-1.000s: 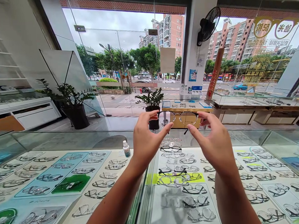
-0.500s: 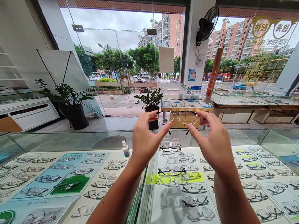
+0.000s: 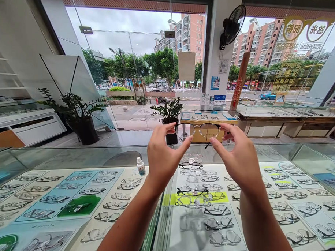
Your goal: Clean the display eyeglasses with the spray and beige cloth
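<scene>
A pair of glasses (image 3: 197, 126) with a dark upper rim and clear lenses is held up in the air above the glass display counter (image 3: 157, 155). My left hand (image 3: 167, 149) pinches its left end between thumb and fingers, and my right hand (image 3: 235, 150) pinches the right end the same way. One dark temple tip shows below the frame near my right thumb. Beneath the hands, rows of eyeglass frames (image 3: 218, 223) lie inside the counter.
A small white bottle (image 3: 140, 166) stands on the counter left of my left forearm. Beyond the counter are a potted plant (image 3: 167, 112), a larger one (image 3: 83, 123) at left, a wooden display cabinet (image 3: 208, 133) and a wall fan (image 3: 232, 26).
The held glasses have tilted slightly, and their temple tips have shifted to the left, with only the right one now clearly visible. Both hands keep their grip.
</scene>
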Tool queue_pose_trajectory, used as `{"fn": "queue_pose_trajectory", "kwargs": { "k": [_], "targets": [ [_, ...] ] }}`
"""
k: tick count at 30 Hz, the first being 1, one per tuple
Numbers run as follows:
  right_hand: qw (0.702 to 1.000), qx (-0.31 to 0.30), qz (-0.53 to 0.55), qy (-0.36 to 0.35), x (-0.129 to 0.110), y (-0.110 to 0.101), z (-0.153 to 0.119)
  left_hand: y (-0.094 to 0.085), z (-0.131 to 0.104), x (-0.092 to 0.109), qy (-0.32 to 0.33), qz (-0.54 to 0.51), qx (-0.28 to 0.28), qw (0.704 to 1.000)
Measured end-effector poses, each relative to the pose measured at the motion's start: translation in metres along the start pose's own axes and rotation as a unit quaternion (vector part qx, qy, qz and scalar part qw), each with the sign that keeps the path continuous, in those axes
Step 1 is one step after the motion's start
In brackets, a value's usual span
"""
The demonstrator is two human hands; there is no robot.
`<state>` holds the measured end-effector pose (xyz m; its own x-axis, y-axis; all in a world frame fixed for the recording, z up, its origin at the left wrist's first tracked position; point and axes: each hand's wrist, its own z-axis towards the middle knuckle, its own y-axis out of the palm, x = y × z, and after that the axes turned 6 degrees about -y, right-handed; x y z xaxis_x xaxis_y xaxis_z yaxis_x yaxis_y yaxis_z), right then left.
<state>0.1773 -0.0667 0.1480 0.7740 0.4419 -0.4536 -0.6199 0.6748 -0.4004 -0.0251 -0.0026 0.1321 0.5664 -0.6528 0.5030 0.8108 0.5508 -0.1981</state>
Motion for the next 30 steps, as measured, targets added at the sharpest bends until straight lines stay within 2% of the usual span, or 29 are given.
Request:
{"fn": "queue_pose_trajectory", "kwargs": {
  "k": [3, 9, 12, 16, 23, 30],
  "targets": [
    [1.000, -0.016, 0.002, 0.008, 0.003, 0.001, 0.001, 0.001, -0.002, 0.002, 0.030, 0.026, 0.031, 0.999],
    [1.000, -0.019, 0.001, 0.008, 0.005, 0.002, 0.001, 0.000, -0.003, 0.005, 0.041, 0.031, 0.040, 0.998],
    [1.000, 0.005, 0.002, -0.019, 0.005, 0.005, 0.003, 0.001, 0.000, 0.002, 0.069, 0.019, 0.060, 0.996],
    [0.996, 0.047, -0.022, -0.066, 0.002, 0.012, 0.006, 0.007, 0.006, -0.012, 0.102, -0.006, 0.087, 0.991],
    [0.994, 0.047, -0.049, -0.088, 0.000, 0.025, 0.005, 0.024, 0.014, -0.041, 0.045, -0.118, 0.027, 0.992],
    [0.991, 0.031, -0.075, -0.105, -0.006, 0.026, 0.003, 0.036, 0.016, -0.061, 0.029, -0.146, 0.007, 0.989]
  ]
}}
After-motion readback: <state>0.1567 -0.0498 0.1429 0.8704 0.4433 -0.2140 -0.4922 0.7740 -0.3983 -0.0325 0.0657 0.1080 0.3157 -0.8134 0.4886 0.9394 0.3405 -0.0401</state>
